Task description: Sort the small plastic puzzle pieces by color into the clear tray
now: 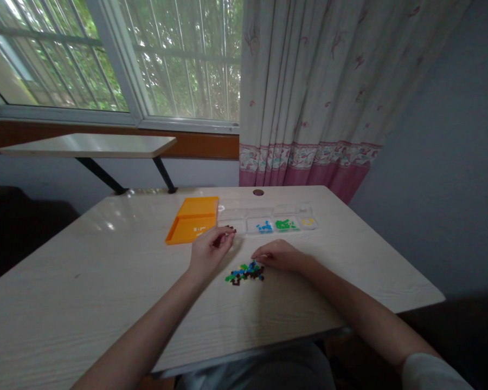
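Observation:
My left hand (209,250) is closed in a pinch at the near edge of a clear compartment tray (244,222). Small dark brown pieces (230,228) show right at its fingertips; whether they are held or lie in the tray, I cannot tell. My right hand (282,255) reaches in from the right, fingers pinched at the edge of a pile of small mixed pieces (246,272), brown, blue, green and a little yellow. What its fingers hold, if anything, is too small to make out. Elsewhere in the tray lie blue pieces (264,227), green pieces (285,224) and yellow pieces (308,222), each colour apart.
An open orange case (187,219) with several white pieces (199,230) in it lies left of the tray. All this rests on a pale wooden desk (106,271). A raised shelf (93,145) stands at the back left, near a window and a curtain (305,108).

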Action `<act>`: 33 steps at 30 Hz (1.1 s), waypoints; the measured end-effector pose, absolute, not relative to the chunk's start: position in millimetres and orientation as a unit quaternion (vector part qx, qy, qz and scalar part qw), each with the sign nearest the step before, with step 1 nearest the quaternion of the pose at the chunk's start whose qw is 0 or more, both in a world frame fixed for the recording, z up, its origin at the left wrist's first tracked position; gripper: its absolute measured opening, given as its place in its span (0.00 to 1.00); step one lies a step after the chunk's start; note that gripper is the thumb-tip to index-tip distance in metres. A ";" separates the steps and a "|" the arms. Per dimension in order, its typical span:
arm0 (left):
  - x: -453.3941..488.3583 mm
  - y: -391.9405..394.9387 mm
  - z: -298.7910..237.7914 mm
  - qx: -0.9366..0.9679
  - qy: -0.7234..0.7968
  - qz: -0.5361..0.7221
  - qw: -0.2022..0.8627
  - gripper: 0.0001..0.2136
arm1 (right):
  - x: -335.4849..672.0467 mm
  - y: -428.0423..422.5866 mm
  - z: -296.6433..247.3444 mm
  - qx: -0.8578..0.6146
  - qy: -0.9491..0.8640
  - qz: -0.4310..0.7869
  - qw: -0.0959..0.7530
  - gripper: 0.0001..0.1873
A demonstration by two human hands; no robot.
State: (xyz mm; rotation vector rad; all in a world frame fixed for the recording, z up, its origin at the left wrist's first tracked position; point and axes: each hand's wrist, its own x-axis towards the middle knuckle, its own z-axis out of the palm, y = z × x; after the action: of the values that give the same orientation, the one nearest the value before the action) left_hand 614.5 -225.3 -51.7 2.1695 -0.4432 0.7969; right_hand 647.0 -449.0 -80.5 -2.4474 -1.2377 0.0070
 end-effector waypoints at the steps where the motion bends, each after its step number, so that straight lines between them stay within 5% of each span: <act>1: 614.2 -225.3 -51.2 0.849 -0.170 0.323 0.383 0.08 | 646.5 -448.5 -79.5 -0.875 -0.443 0.005 0.196 0.12; 33: 631.1 -216.8 -63.5 0.843 -0.074 0.309 0.434 0.10 | 646.1 -449.1 -80.2 -0.886 -0.426 0.017 0.182 0.10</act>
State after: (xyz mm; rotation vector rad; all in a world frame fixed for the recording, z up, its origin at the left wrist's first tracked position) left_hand 631.1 -216.8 -63.5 2.0989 -0.1851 0.7696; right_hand 646.1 -449.1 -80.2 -2.5007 -1.2028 0.0478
